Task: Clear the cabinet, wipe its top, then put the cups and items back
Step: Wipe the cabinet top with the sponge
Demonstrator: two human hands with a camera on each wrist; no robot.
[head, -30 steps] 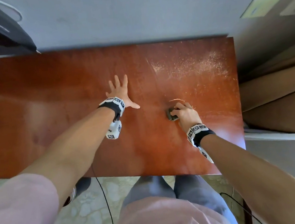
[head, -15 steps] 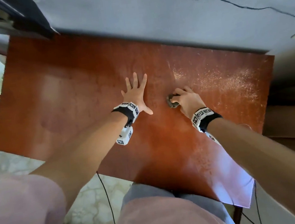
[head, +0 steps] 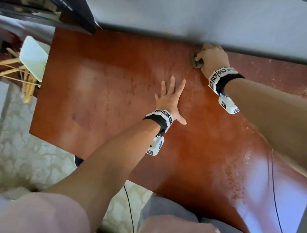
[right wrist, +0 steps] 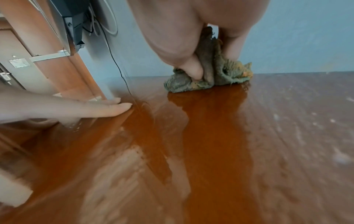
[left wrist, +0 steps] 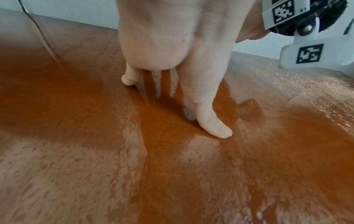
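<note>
**Wiping at the far edge of the tabletop**

The right hand [head: 213,58] clamps a bunched grey-green rag [right wrist: 208,78] between curled fingers and thumb, pressing it on the tabletop [head: 107,95] at its far edge, against the wall; the crumpled rag shows no clear long axis. The left hand [head: 172,100] lies flat, fingers spread, mid-tabletop.

cabinet top [head: 107,95]: glossy reddish wood, dusty film at right | rag [right wrist: 210,78] in my grip: rough, frayed grey-green cloth
</note>
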